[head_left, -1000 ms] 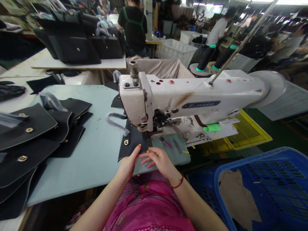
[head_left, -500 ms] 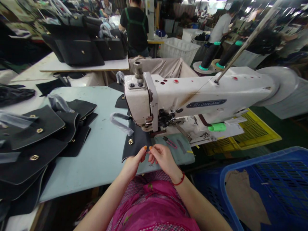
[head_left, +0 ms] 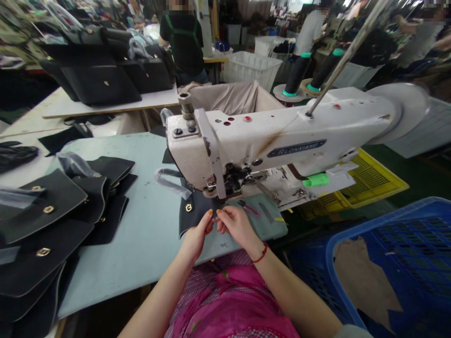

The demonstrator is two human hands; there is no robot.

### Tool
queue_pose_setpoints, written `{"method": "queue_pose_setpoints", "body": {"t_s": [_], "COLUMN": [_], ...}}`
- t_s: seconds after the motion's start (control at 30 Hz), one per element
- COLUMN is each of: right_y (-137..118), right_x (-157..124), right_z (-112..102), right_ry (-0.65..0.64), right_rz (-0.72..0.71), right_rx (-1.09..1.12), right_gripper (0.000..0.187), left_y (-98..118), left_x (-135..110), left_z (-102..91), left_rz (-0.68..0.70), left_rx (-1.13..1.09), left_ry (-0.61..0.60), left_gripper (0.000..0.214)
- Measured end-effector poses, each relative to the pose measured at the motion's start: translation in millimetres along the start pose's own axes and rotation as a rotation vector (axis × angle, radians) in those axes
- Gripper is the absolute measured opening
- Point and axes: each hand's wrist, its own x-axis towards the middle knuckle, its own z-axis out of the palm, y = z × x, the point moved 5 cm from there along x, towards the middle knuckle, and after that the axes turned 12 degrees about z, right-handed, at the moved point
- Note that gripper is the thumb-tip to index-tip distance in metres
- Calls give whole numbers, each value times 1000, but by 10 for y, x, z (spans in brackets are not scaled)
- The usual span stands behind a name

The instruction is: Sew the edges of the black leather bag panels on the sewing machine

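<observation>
A black leather-like bag panel (head_left: 200,215) with a gold clasp and a plastic-wrapped handle (head_left: 172,182) lies partly under the head of the white sewing machine (head_left: 243,136). At its near right edge, my left hand (head_left: 198,237) is closed, with the thumb on top and the fingers curled beneath the edge. My right hand (head_left: 235,225) is pinched beside it, thumb and forefinger close to the panel's corner. What that pinch holds is too small to make out. Pink-handled snips (head_left: 251,208) lie just beyond my right hand.
Several similar black panels (head_left: 45,211) are heaped on the left of the pale table (head_left: 141,253). A blue basket (head_left: 329,263) with a beige piece stands at the right, and a yellow crate (head_left: 378,180) sits behind the machine. Finished-looking black bags (head_left: 102,84) stand farther back.
The view has shifted slightly, so the machine and table appear a little farther left. Both hands keep nearly the same closed pose at the panel's edge.
</observation>
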Motion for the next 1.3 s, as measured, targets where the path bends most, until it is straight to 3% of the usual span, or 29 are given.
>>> {"method": "queue_pose_setpoints", "body": {"t_s": [0.1,0.27,0.53,0.67,1.07,1.3], "right_y": [-11,88,861,1091,1102,1082], "right_x": [60,73,33,52,31,23], "right_z": [-7,-21,-52,-67,-71,-83], "right_ry": [14,25,35,31,13,0], "right_rz": [-26,-50,133,128,91,135], "right_rx": [12,37,1,-78,-137,-156], "right_gripper": [38,41,47,50,46,42], "left_y": [32,190,359,372,317,270], "left_x": [53,136,273,346,400,271], "left_z": [49,108,147,146,157,270], "left_rz": [-28,45,117,148,178,161], "left_rx": [-46,-36,-36,-36,-140,-171], "left_ry": [-37,-79,-53,-46,57,225], "left_gripper": [48,48,44,41,33,32]}}
